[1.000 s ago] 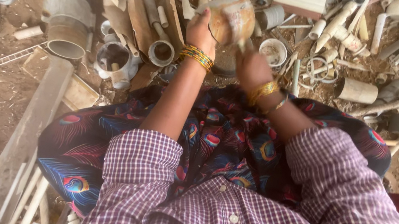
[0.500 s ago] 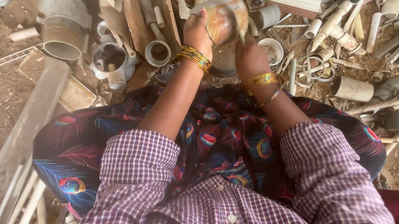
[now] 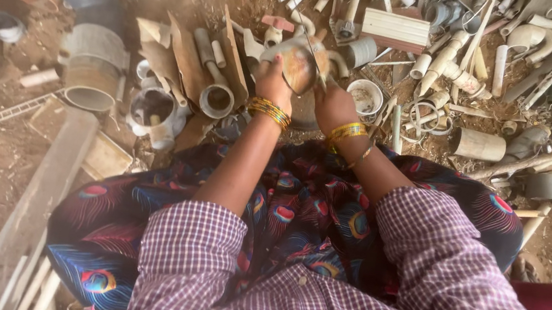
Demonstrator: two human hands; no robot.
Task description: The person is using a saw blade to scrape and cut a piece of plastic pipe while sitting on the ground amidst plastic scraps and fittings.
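Both hands raised over scrap-strewn ground. Left hand (image 3: 273, 84) wrapped around short dirty pipe piece (image 3: 297, 64), held at 12 o'clock above lap. Right hand (image 3: 333, 105) closed just beside it at 4 o'clock, touching its lower edge; what it pinches cannot be told. Grey pipe socket (image 3: 216, 100) seen at 9 o'clock, white cup-shaped fitting (image 3: 365, 97) at 3 o'clock.

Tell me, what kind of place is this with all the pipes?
Probably an outdoor scrap-sorting yard. Cut plastic pipes and pipe fittings lie scattered over bare dirt ground, and the left hand and right hand hold a dirty pipe piece.
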